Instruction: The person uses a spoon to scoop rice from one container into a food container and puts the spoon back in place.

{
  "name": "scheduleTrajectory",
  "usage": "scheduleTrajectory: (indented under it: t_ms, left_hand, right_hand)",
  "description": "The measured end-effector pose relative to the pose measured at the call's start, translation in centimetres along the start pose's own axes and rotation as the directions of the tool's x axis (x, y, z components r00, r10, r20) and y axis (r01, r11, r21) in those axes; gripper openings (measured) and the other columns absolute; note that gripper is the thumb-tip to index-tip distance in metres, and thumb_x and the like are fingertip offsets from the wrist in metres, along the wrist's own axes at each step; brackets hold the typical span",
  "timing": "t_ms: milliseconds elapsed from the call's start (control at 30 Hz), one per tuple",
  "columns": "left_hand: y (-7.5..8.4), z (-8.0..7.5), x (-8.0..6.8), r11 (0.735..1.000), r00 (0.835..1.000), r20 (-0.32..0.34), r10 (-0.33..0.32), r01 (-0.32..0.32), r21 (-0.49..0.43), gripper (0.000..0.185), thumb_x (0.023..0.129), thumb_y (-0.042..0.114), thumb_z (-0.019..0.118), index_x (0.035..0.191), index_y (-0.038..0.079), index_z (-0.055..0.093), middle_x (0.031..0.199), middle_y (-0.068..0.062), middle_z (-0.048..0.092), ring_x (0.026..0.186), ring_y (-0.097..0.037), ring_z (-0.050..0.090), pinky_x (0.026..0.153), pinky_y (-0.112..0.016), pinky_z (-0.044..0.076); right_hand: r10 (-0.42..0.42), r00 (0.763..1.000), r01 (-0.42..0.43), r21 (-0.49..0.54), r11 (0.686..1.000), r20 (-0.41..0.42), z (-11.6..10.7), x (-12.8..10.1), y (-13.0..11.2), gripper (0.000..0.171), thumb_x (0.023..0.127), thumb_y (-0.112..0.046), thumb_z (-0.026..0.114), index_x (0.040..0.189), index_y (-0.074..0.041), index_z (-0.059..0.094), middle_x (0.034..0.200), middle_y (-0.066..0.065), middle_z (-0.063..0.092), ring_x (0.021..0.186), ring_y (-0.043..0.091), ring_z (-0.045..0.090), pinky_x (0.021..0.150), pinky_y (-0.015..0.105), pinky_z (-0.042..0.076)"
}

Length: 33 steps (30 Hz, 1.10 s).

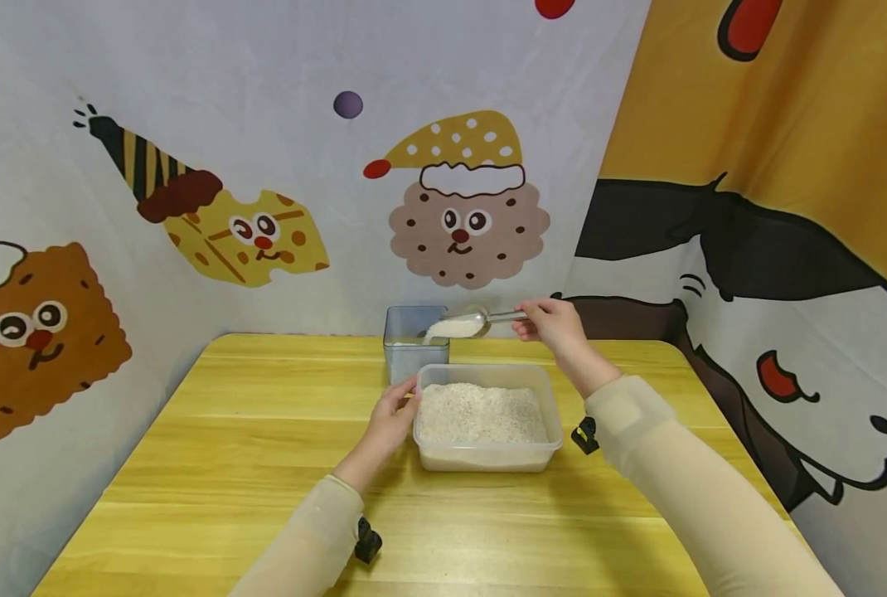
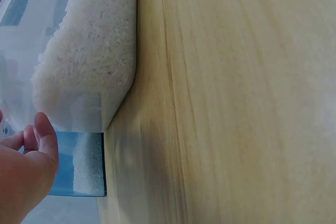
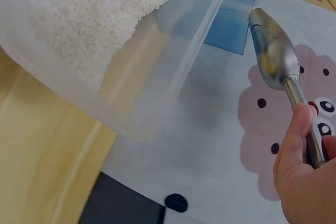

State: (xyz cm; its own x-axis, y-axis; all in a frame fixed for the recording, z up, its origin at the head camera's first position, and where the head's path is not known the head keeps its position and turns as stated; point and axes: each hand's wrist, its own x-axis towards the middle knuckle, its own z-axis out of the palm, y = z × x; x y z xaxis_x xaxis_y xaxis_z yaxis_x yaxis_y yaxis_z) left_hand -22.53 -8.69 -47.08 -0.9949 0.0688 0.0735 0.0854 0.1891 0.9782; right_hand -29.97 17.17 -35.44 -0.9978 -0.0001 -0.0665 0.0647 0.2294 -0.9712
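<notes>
Watching from beside the desk (image 1: 264, 448): a person tipping a metal scoop (image 1: 483, 320). Right grip (image 1: 555, 327) pinches the handle between thumb and fingers. Bowl heaped with rice (image 1: 454, 328), lip slanting down over the right-hand part of a blue-tinted container (image 1: 406, 363); grains look to be slipping off there. Container stands toward the back of the desk, just behind a clear box (image 1: 554, 414) and partly hidden by it; whether the two touch, I cannot tell. Some rice shows through its wall. The clear box, nearer the person, holds a much larger bed of rice. Left grip (image 1: 390, 423): fingers loosely extended, resting against the clear box's left side by the back corner.

Risks, as I judge them. The lip reaches only partway across the opening, so a drift to the right would drop grains outside, onto the desk or back into the clear box. A sudden roll of the wrist could dump the heap at once. The slim handle might twist in the pinch. A knock from the scoop could shove the blue-tinted container, since neither grip steadies it.
</notes>
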Motion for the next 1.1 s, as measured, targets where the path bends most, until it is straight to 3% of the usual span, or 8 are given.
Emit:
scheduleTrajectory:
  t_ms: [133, 333, 500, 667, 767, 867, 1100]
  left_hand:
    - [0.4, -0.1, -0.2, 1.000, 1.000, 0.008, -0.002, 0.002, 0.002, 0.042, 0.097, 0.006, 0.050, 0.136, -0.008, 0.044, 0.121, -0.023, 0.049, 0.109, -0.036, 0.053, 0.087, -0.035, 0.047]
    - [-1.9, 0.2, 0.7, 1.000, 1.000, -0.013, 0.010, -0.010, 0.030, 0.042, 0.098, 0.013, 0.051, 0.137, -0.002, 0.046, 0.121, -0.018, 0.050, 0.108, -0.030, 0.054, 0.086, -0.030, 0.047]
    - [-2.4, 0.2, 0.9, 0.999, 1.000, -0.018, 0.016, -0.015, 0.035, 0.041, 0.098, 0.014, 0.052, 0.136, 0.000, 0.048, 0.119, -0.016, 0.051, 0.107, -0.029, 0.055, 0.086, -0.028, 0.046]
    - [-2.4, 0.2, 0.9, 0.999, 1.000, -0.016, 0.020, -0.020, 0.034, 0.041, 0.098, 0.014, 0.052, 0.136, -0.001, 0.048, 0.119, -0.016, 0.051, 0.106, -0.029, 0.055, 0.086, -0.028, 0.046]
    - [-2.3, 0.3, 0.9, 0.999, 1.000, -0.014, 0.021, -0.021, 0.041, 0.041, 0.098, 0.014, 0.052, 0.136, -0.002, 0.048, 0.119, -0.017, 0.051, 0.106, -0.029, 0.056, 0.084, -0.026, 0.046]
    - [-2.0, 0.2, 0.8, 0.999, 1.000, -0.011, 0.013, -0.013, 0.036, 0.042, 0.098, 0.013, 0.051, 0.136, -0.003, 0.047, 0.120, -0.018, 0.050, 0.107, -0.029, 0.055, 0.085, -0.028, 0.046]
    - [0.7, -0.2, -0.3, 1.000, 1.000, 0.021, 0.002, -0.003, 0.021, 0.042, 0.098, 0.007, 0.049, 0.136, -0.010, 0.043, 0.120, -0.025, 0.048, 0.108, -0.035, 0.053, 0.088, -0.036, 0.046]
  right_hand:
    - [-0.080, 0.997, 0.077, -0.146, 0.986, -0.020, 0.8, 0.0, -0.7, 0.034, 0.100, -0.023, 0.047, 0.116, 0.003, 0.062, 0.087, 0.014, 0.069, 0.067, 0.008, 0.065, 0.068, 0.026, 0.056]
    - [-0.260, 0.966, 0.241, -0.332, 0.912, -0.013, 1.9, -0.5, -1.3, 0.031, 0.099, -0.025, 0.050, 0.109, 0.000, 0.066, 0.091, 0.019, 0.069, 0.082, 0.029, 0.068, 0.073, 0.037, 0.056]
    - [-0.371, 0.928, 0.348, -0.440, 0.828, 0.037, 2.5, -1.0, -1.5, 0.031, 0.099, -0.027, 0.049, 0.108, -0.003, 0.066, 0.091, 0.014, 0.070, 0.083, 0.027, 0.068, 0.074, 0.035, 0.056]
    - [-0.473, 0.876, 0.448, -0.530, 0.720, 0.098, 2.8, -1.4, -1.4, 0.032, 0.100, -0.029, 0.048, 0.109, -0.006, 0.067, 0.092, 0.010, 0.071, 0.082, 0.021, 0.068, 0.072, 0.034, 0.055]
    - [-0.510, 0.852, 0.485, -0.545, 0.684, 0.117, 2.9, -1.6, -1.3, 0.031, 0.100, -0.029, 0.048, 0.109, -0.006, 0.067, 0.093, 0.010, 0.071, 0.083, 0.020, 0.068, 0.071, 0.034, 0.055]
    - [-0.504, 0.855, 0.486, -0.524, 0.699, 0.119, 2.8, -1.7, -1.1, 0.032, 0.100, -0.029, 0.047, 0.111, -0.006, 0.066, 0.096, 0.011, 0.071, 0.085, 0.021, 0.068, 0.073, 0.034, 0.056]
    - [-0.439, 0.897, 0.415, -0.436, 0.799, 0.051, 2.4, -1.7, -0.7, 0.032, 0.099, -0.027, 0.050, 0.112, -0.004, 0.066, 0.092, 0.013, 0.070, 0.083, 0.022, 0.068, 0.075, 0.032, 0.056]
